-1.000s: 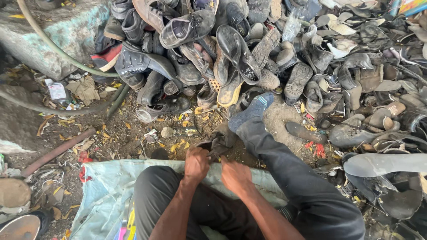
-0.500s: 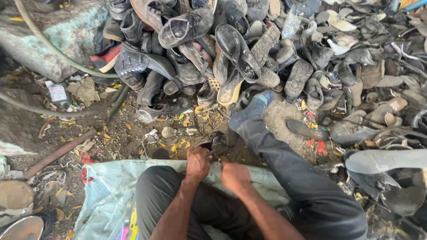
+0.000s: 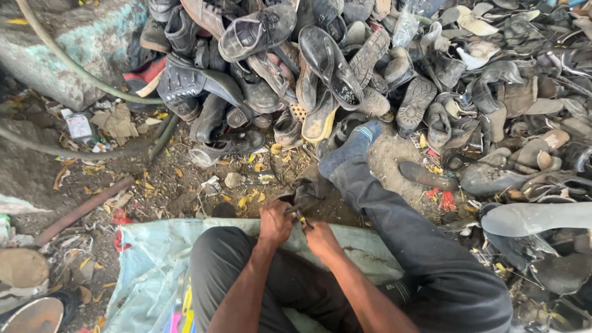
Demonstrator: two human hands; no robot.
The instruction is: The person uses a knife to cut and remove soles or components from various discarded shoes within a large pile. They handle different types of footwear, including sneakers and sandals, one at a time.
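Note:
I sit on a pale blue sack (image 3: pixel 154 265) on the dirt, right leg stretched out with a blue sock (image 3: pixel 351 148) toward a heap of old shoes. My left hand (image 3: pixel 274 223) and my right hand (image 3: pixel 320 236) meet in front of me, both gripping a dark worn shoe piece (image 3: pixel 306 191) that lies between them on the ground. The fingers are closed on its near edge; the exact grip is hidden by the hands.
A big pile of worn black shoes and sandals (image 3: pixel 345 68) fills the far and right side. A hose (image 3: pixel 68 74) curves over a concrete block (image 3: pixel 61 43) at left. A rusty pipe (image 3: pixel 80 209), litter and yellow leaves lie on the dirt.
Both hands stay together on the dark shoe piece, shifting only slightly; the view has tilted down a little.

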